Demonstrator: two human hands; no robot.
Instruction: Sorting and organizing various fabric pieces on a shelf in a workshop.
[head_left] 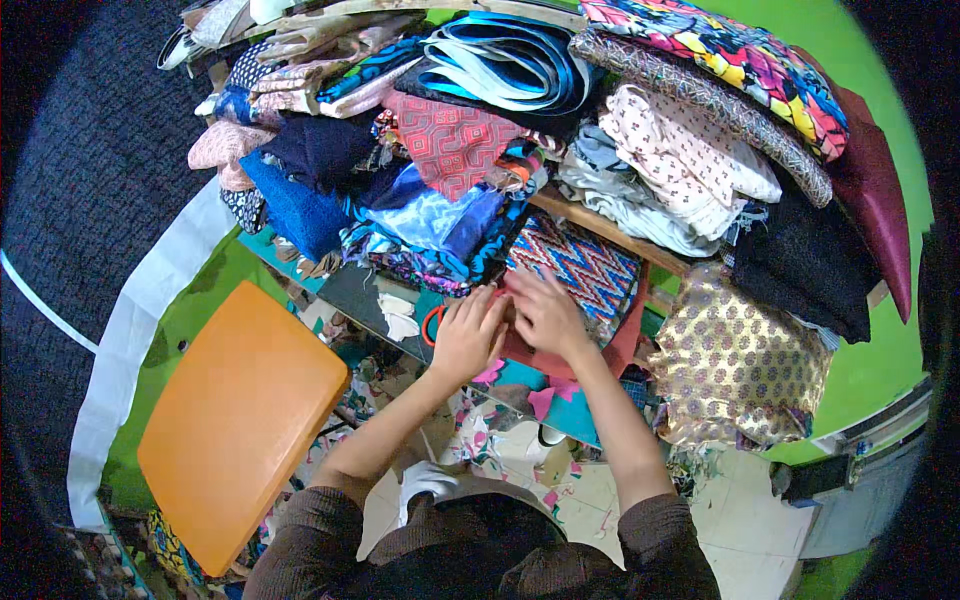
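Red cloth (560, 355) lies at the near edge of a cluttered tabletop (360, 290), and we press both hands onto it. Our left hand (468, 335) rests flat with fingers loosely spread, clasping nothing; orange scissor handles (433, 325) sit just beside it. Our right hand (545, 312) lies flat too, touching the cloth, next to a zigzag-patterned fabric (580, 265). Folded fabrics (450, 140) pile up behind. An orange stool (235, 420) stands to our left.

The left hand (466, 335) covers most of the orange scissors (433, 325). Both hands hide part of the red cloth (620, 345).
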